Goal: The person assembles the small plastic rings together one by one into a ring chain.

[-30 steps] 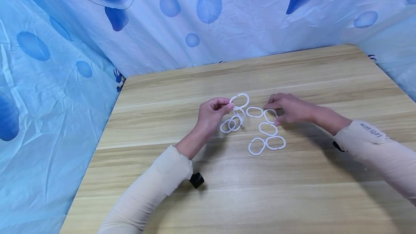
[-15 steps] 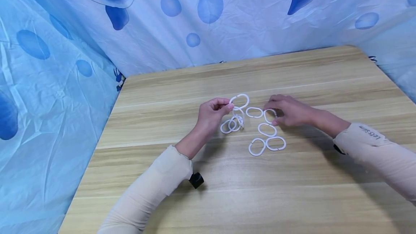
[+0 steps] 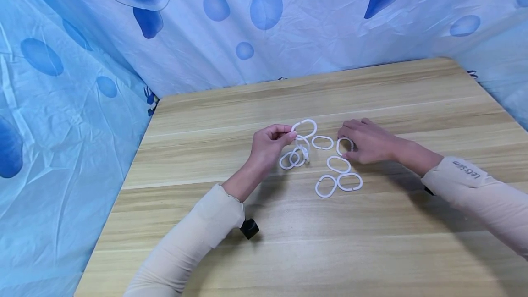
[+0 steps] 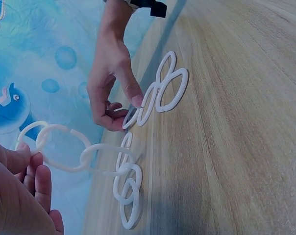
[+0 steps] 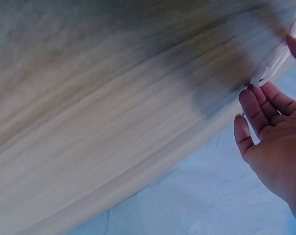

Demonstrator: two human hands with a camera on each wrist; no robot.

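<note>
My left hand (image 3: 268,148) pinches a white oval ring (image 3: 316,127) between thumb and fingers. Other linked rings hang from it, the lowest lying on the wood; the left wrist view shows this chain (image 4: 64,128) beside my left hand (image 4: 20,196). Thumb and fingertips of my right hand (image 3: 371,143) grip opposite edges of a separate ring (image 3: 338,147), close to the tabletop. In the right wrist view my right hand (image 5: 280,137) has its fingertips against a white ring (image 5: 270,76).
A loose ring (image 3: 322,136) lies between the hands. Nearer the body, several more rings (image 3: 350,189) rest on the wooden table (image 3: 330,242), close together. A blue patterned curtain (image 3: 185,49) stands behind and left of the table.
My right hand has shifted slightly right with its ring, and a small gap now shows between that ring and the loose one on its left. The left hand has barely moved.
</note>
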